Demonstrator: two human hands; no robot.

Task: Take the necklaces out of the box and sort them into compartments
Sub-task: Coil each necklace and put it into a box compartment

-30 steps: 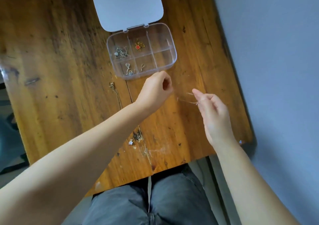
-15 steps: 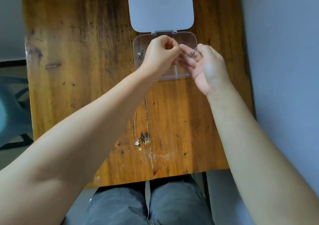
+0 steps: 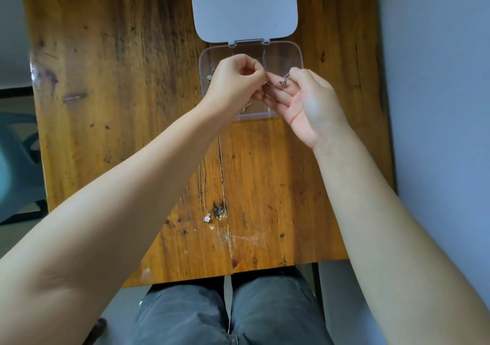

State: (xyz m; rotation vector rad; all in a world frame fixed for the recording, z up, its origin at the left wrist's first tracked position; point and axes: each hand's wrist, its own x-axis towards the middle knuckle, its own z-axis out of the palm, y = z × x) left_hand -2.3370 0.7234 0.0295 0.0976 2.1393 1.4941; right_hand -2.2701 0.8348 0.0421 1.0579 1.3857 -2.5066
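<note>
Necklace pinched between fingertips of both hands, just above open box.

Clear plastic compartment box mostly hidden behind both hands; contents unreadable. Thin silver chain between fingers too fine to trace.

Varnished wood, clear plastic, fine bright metal.

The desk is glossy orange-brown wood, grain dark-streaked, its near part scuffed white and split by a long crack. The box is clear smooth plastic with see-through walls; its lid is matt, opaque pale grey plastic. The chain in the right grip is thin silvery metal. The necklace lying on the wood is finer pale metal with a shiny little pendant. The trousers are matt grey cloth.
</note>
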